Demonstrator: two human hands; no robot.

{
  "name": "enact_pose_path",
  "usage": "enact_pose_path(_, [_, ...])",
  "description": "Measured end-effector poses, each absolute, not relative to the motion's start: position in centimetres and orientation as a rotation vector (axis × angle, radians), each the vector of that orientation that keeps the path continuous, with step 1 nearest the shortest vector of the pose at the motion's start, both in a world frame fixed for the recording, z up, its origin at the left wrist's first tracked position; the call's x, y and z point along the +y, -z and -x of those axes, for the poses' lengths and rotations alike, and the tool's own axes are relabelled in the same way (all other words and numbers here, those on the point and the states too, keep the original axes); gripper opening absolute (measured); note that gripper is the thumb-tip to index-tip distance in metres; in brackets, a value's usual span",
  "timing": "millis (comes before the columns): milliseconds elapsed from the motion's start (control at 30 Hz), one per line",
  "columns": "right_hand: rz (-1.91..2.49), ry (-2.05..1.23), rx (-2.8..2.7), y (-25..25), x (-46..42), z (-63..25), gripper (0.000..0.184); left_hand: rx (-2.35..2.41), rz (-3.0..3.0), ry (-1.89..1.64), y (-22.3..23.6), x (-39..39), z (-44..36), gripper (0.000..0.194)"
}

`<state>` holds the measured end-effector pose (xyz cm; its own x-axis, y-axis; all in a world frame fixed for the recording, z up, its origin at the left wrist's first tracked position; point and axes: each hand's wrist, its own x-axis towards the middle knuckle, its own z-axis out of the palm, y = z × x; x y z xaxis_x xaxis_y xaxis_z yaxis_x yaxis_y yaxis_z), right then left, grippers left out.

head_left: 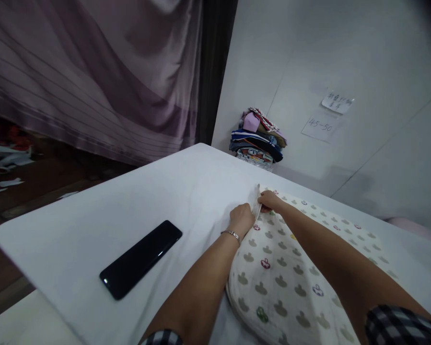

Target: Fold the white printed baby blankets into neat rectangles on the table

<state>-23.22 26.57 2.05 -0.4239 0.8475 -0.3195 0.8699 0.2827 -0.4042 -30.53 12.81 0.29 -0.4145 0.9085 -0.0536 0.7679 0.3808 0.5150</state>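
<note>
The right hand (270,200) pinches the edge of the cream printed cloth (280,269). The left hand (241,217) curls alongside; its grip cannot be told.

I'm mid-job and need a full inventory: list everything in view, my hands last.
Table: 1, white, middle and foreground
Wall: 1, pale grey, right background
Curtain: 1, mauve, upper left
Clothes stack: 1, multicoloured, against wall
Paper notes: 2, whitish, on wall
Phone: 1, black, on table, left
Scraps: count unclear, mostly whitish, floor at left
Unclear item: 1, pinkish, right edge
Printed cloth: 1, off-white with grey and coloured prints, on table
Sleeves: 2, black-and-white check, bottom
Left hand: 1, bare, silvery bracelet at wrist, by cloth's left edge
Right hand: 1, bare, pinching cloth's edge farther off
</note>
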Motion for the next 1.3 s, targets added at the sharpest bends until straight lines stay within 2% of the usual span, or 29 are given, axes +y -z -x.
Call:
enact_pose_path(133, [-1.621, 0.461, 2.608, -2.3, 27.1, 22.4, 0.059, 2.299, -1.497, -0.611, -0.4, 12.7, 30.3, 0.025])
enact_pose_path(200, [-1.555, 0.291, 2.694, -2.3, 27.4, 22.3, 0.073, 2.299, -1.512, -0.62, -0.5, 12.7, 30.1, 0.027])
enact_pose_path(267, [-1.472, 0.171, 2.757, -2.2, 27.8, 22.5, 0.067, 2.303, -1.511, -0.628, -0.5, 12.7, 29.9, 0.028])
enact_pose_path(367, [-1.394, 0.053, 2.776, -1.9, 28.6, 23.0, 0.04, 2.305, -1.489, -0.64, -0.4, 12.7, 29.9, 0.029])
enact_pose_path(433, [-1.394, -0.01, 2.758, -1.7, 29.2, 23.3, 0.03, 2.307, -1.476, -0.652, -0.3, 12.8, 29.9, 0.028])
enact_pose_path(633, [-1.335, -0.17, 2.771, -1.6, 30.7, 24.1, 0.029, 2.306, -1.448, -0.669, -0.1, 13.0, 30.0, 0.028])
enact_pose_path(933, [-0.964, -0.28, 2.843, -1.8, 32.0, 24.4, 0.021, 2.304, -1.441, -0.685, 0.0, 12.9, 30.2, 0.029])
enact_pose_path(1300, [-0.675, -0.277, 2.954, -1.9, 32.8, 23.7, 0.015, 2.307, -1.438, -0.685, 0.0, 12.9, 30.2, 0.029])
